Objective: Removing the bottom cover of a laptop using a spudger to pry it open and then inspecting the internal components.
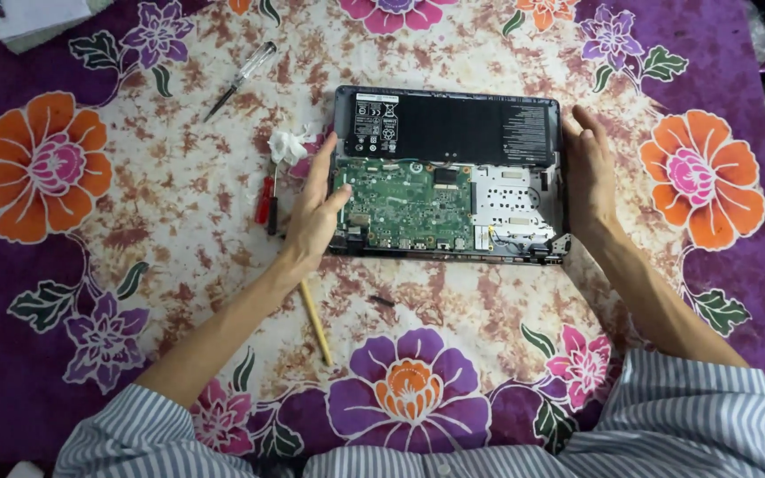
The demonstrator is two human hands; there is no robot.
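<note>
An opened laptop (449, 173) lies bottom-up in the middle of the cloth, showing its black battery (453, 126), green circuit board (405, 204) and a silver metal bay (511, 208). My left hand (316, 208) rests flat against the laptop's left edge, thumb over the corner of the circuit board. My right hand (586, 173) presses flat against the right edge. Both hands brace the case from its sides with fingers extended; neither closes around anything.
A floral purple and orange cloth (179, 195) covers the surface. A clear-handled screwdriver (241, 80) lies at upper left, a red-handled screwdriver (266, 199) and crumpled white tissue (288, 146) beside my left hand, a wooden stick (316, 323) below it. A small dark part (382, 301) lies in front.
</note>
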